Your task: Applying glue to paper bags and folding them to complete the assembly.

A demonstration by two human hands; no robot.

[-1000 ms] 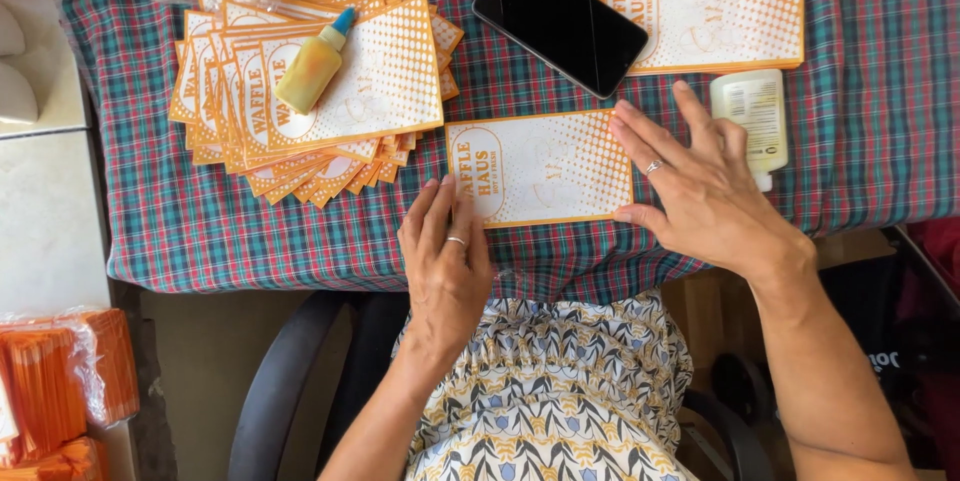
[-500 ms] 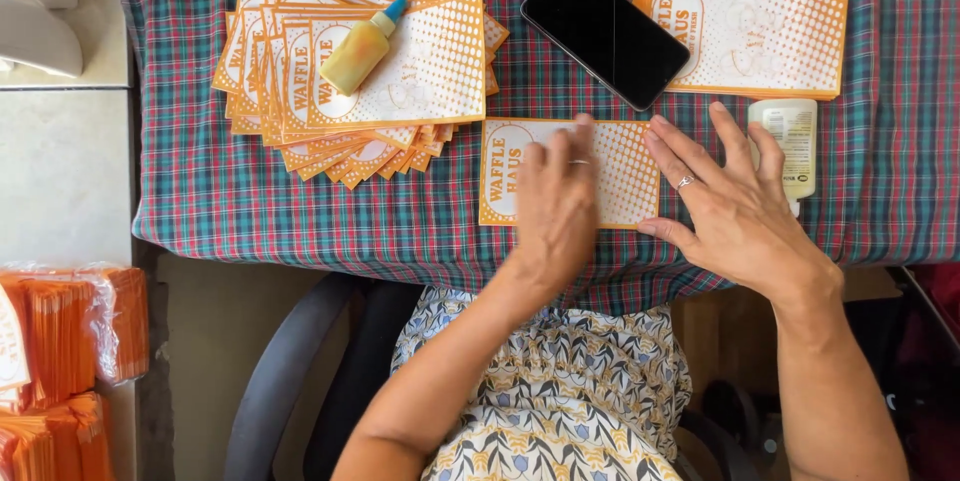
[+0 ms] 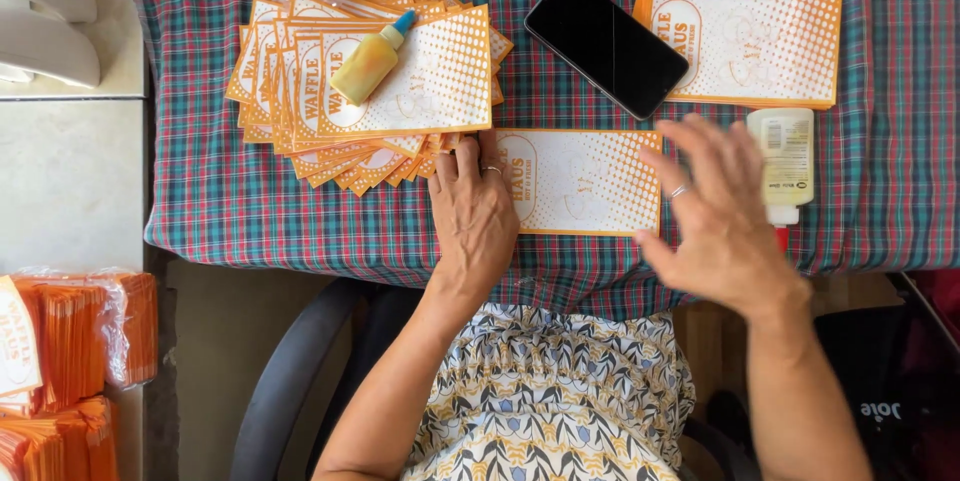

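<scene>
Checked cloth (image 3: 250, 211) in red, green and blue covers the table, seen from the head camera looking straight down; a pale counter sits off to the left. On the cloth directly in front of the person lies a single orange-and-white paper sleeve (image 3: 585, 181), flat and lengthwise. The left hand (image 3: 475, 216) rests palm down on the sleeve's left end, fingers together and flat, gripping nothing. The right hand (image 3: 715, 216) hovers blurred over the sleeve's right end, fingers spread apart and empty. A fanned pile of sleeves (image 3: 420, 101) lies just beyond the left hand, with a small yellow glue bottle (image 3: 368, 63) lying on top. A black phone (image 3: 606, 43) lies slanted beyond the single sleeve. A neat stack of sleeves (image 3: 745, 36) sits at the far right, and a white glue bottle (image 3: 785, 161) lies just beside the right hand. Bundles of orange sleeves in plastic wrap (image 3: 90, 341) sit at lower left.
</scene>
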